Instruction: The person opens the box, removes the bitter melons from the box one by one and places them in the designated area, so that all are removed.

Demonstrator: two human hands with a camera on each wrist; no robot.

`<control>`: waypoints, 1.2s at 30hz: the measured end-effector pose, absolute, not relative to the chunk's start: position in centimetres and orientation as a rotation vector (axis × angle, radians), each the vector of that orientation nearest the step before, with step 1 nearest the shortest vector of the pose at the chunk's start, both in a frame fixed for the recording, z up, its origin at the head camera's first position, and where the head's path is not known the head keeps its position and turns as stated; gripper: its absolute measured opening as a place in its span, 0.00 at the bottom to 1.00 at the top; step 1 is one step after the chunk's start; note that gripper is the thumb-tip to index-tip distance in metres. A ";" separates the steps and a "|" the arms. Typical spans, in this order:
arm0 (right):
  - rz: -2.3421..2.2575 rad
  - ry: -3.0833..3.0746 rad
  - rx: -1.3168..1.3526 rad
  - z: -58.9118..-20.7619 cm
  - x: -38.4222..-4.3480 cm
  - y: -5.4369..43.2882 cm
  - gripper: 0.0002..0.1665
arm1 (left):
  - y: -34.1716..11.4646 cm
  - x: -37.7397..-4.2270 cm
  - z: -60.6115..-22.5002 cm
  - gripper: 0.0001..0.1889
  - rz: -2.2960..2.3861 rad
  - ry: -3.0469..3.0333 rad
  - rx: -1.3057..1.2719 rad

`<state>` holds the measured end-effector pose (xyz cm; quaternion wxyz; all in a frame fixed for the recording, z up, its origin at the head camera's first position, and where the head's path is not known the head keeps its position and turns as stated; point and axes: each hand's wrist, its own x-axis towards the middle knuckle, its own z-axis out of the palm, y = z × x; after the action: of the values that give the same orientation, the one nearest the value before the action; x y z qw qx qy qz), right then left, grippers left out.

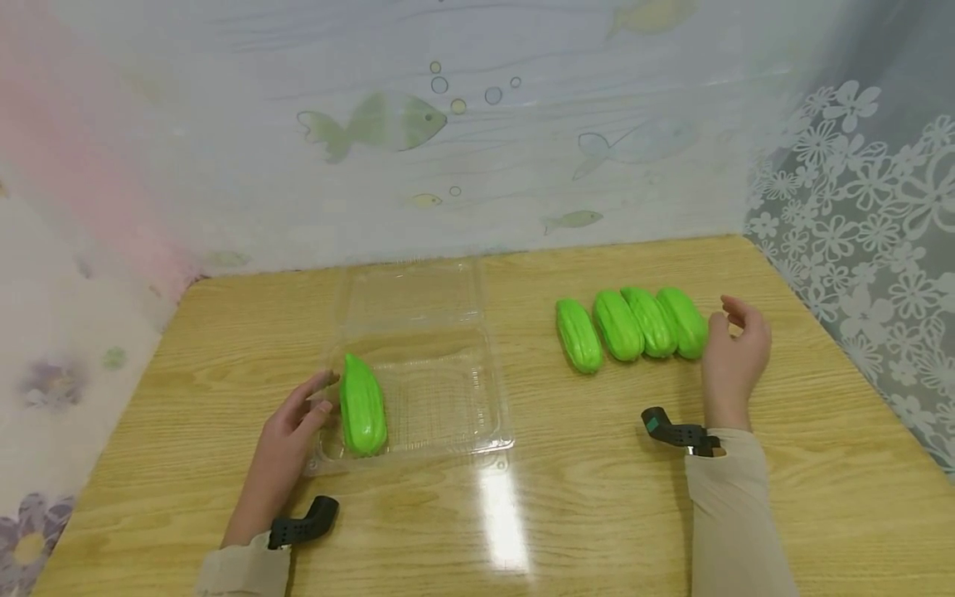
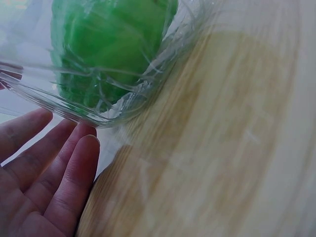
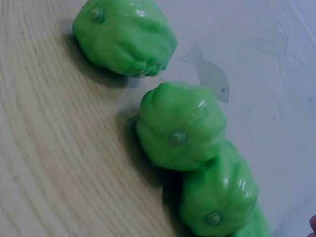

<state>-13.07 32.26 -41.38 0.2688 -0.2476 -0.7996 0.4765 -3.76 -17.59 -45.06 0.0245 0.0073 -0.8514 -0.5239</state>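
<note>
A clear plastic clamshell box (image 1: pixel 440 406) lies with its lid folded back on the table. One glossy green, ribbed gourd-like piece (image 1: pixel 363 408) sits in its left side, pointed end away from me. My left hand (image 1: pixel 287 435) is at the box's left wall; in the left wrist view its extended fingers (image 2: pixel 81 163) touch the plastic edge. Several matching green gourds (image 1: pixel 618 325) lie on the table to the right, three close together and one (image 1: pixel 578 336) slightly apart. Beside the rightmost gourd (image 1: pixel 682 323) is my right hand (image 1: pixel 734 356), fingers loosely bent; contact is unclear.
The wooden table (image 1: pixel 597 497) meets a wall covering (image 1: pixel 507 166) with fish drawings at the back. A flower-patterned sheet (image 1: pixel 880 224) borders the right side. Black camera mounts (image 1: pixel 306 522) are worn on both wrists.
</note>
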 end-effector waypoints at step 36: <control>1.461 -2.129 -0.101 -36.7 -12.1 24.6 0.14 | -18.7 -5.8 -45.6 0.23 -1.597 -2.665 -0.014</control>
<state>-12.10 24.58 -36.75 0.2753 -0.0374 -0.7921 0.5435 -5.84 -18.65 -45.65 0.0171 -0.0046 -0.8577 -0.5139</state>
